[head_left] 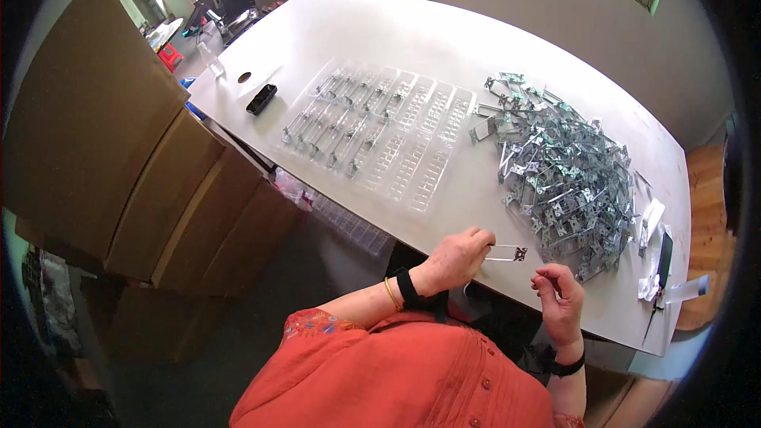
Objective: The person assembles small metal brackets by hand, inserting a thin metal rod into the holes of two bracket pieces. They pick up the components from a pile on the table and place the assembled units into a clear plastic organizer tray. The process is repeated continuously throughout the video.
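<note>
My left hand (460, 257) is closed on one end of a thin metal bracket (506, 253), held level over the table's near edge. The bracket is a long open frame with a darker, patterned plate at its right end. To the right of that end is my right hand (561, 301), fingers loosely curled and apart, with nothing visible in them. Beyond both hands lies a large heap of similar metal brackets (563, 174). A clear plastic tray (408, 160) lies left of the heap; brackets fill its left slots, while its right slots hold none.
The white table (396, 24) spans the view. A black box (261, 99) and a clear bottle (211, 59) stand at its far left. A dark-handled tool (664, 261) and white scraps lie at its right edge. Cardboard boxes (87, 111) are stacked to the left.
</note>
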Action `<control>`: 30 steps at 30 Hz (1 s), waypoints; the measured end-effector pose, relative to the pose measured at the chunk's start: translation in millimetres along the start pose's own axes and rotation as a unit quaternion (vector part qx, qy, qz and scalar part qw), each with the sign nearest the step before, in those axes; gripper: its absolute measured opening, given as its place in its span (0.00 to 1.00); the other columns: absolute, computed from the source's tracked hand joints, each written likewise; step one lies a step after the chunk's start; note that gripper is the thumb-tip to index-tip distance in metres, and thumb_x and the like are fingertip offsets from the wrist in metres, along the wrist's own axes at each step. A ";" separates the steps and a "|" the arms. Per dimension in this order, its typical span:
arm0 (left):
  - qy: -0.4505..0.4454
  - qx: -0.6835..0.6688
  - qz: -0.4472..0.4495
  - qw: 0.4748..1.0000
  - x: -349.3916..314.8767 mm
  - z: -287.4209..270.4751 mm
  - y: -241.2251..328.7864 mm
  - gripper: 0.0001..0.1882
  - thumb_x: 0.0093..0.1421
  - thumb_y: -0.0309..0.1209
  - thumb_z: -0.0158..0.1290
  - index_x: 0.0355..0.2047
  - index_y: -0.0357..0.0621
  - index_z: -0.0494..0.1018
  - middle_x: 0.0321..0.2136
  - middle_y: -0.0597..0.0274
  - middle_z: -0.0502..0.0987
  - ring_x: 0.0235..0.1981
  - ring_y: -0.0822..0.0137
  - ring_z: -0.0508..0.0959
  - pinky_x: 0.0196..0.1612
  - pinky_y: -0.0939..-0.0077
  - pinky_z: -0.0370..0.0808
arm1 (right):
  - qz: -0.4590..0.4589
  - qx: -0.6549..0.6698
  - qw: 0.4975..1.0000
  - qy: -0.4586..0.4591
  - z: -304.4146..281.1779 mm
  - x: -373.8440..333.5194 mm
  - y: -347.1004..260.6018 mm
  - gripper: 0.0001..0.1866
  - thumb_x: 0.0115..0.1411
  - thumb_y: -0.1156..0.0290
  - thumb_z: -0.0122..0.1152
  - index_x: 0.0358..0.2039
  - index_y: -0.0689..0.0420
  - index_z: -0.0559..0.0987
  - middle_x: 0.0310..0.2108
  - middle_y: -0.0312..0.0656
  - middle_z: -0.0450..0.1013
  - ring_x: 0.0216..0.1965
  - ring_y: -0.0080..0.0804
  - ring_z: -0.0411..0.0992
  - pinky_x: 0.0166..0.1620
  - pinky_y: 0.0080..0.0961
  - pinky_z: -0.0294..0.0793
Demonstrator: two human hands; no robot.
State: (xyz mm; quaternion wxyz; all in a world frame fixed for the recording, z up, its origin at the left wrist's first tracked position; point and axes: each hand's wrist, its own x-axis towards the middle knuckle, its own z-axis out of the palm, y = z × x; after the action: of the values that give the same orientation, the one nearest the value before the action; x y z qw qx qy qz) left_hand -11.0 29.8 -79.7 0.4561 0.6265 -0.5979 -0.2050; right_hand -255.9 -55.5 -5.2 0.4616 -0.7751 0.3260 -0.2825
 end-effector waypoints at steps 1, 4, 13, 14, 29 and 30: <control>-0.002 0.001 -0.003 1.000 0.1 0.5 -0.6 0.07 0.69 0.26 0.54 0.47 0.42 0.74 0.38 0.47 0.78 0.39 0.41 0.81 0.42 0.54 0.79 | 0.002 0.000 1.000 -0.003 2.1 0.0 3.0 0.04 0.71 0.77 0.64 0.45 0.61 0.80 0.36 0.36 0.79 0.35 0.21 0.77 0.40 0.20 0.76; -0.004 -0.013 -0.002 1.000 0.0 -0.3 -1.6 0.08 0.69 0.27 0.55 0.47 0.42 0.76 0.39 0.47 0.80 0.39 0.43 0.82 0.42 0.56 0.79 | 0.007 0.009 1.000 -0.005 6.9 -0.1 8.5 0.05 0.74 0.75 0.61 0.47 0.59 0.78 0.37 0.34 0.79 0.37 0.19 0.77 0.40 0.19 0.76; 0.024 -0.078 -0.029 0.996 3.4 8.5 -14.7 0.08 0.69 0.29 0.58 0.44 0.38 0.78 0.34 0.47 0.81 0.36 0.52 0.82 0.42 0.62 0.78 | -0.001 0.049 0.997 0.052 19.5 4.8 20.1 0.03 0.73 0.75 0.61 0.45 0.57 0.78 0.37 0.33 0.79 0.37 0.19 0.77 0.40 0.18 0.75; 0.035 -0.075 -0.021 0.996 5.8 12.2 -15.6 0.08 0.70 0.30 0.58 0.44 0.38 0.78 0.34 0.46 0.81 0.36 0.52 0.82 0.41 0.62 0.78 | -0.013 0.040 0.997 0.066 19.7 5.6 23.2 0.03 0.73 0.75 0.61 0.45 0.57 0.78 0.37 0.33 0.78 0.37 0.18 0.77 0.40 0.18 0.75; -0.002 -0.009 -0.014 1.000 3.7 -2.4 0.3 0.22 0.59 0.29 0.67 0.52 0.40 0.76 0.40 0.53 0.77 0.33 0.58 0.79 0.36 0.66 0.78 | -0.026 0.066 0.981 0.182 36.5 9.6 48.7 0.05 0.71 0.75 0.66 0.45 0.59 0.81 0.36 0.33 0.79 0.36 0.18 0.75 0.42 0.18 0.75; 0.002 0.001 0.002 1.000 4.3 -2.8 0.3 0.22 0.59 0.28 0.67 0.53 0.39 0.76 0.39 0.54 0.77 0.32 0.62 0.78 0.35 0.68 0.77 | -0.020 0.061 0.982 0.179 39.2 9.0 53.0 0.06 0.70 0.75 0.66 0.46 0.59 0.81 0.36 0.33 0.79 0.36 0.18 0.75 0.42 0.18 0.75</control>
State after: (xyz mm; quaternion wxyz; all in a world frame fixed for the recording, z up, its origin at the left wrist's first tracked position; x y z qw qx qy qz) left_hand -8.1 26.7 -76.8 0.4571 0.6259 -0.5987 -0.2023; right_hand -234.2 -60.7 -67.9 0.4367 -0.6886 0.3703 -0.4451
